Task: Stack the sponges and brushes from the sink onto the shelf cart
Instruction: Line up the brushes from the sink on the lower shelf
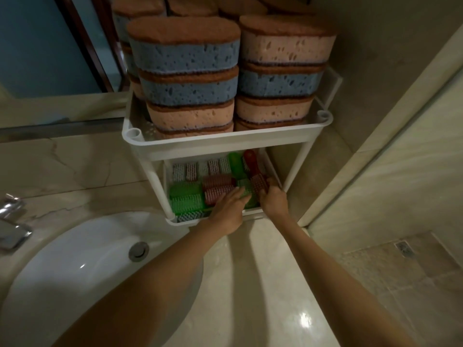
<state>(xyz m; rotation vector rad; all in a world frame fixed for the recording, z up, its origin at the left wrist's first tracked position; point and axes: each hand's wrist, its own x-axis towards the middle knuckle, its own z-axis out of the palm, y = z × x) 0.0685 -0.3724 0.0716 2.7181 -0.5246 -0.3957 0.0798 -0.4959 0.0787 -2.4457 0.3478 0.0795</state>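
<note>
Left hand (229, 209): fingers nearly straight, tips resting on a green brush (244, 192) in the lower tray (253, 212).
Right hand (273, 199): curled round the red brush (258, 181) at its bristle head, just beside the green one.
Sponges (185, 78): stacked on the shelf cart (225, 144) — top tier.

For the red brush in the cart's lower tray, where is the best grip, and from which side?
Probably its bristled head, from the front: the red brush lies with its handle pointing back under the top shelf, head in the right hand.
</note>
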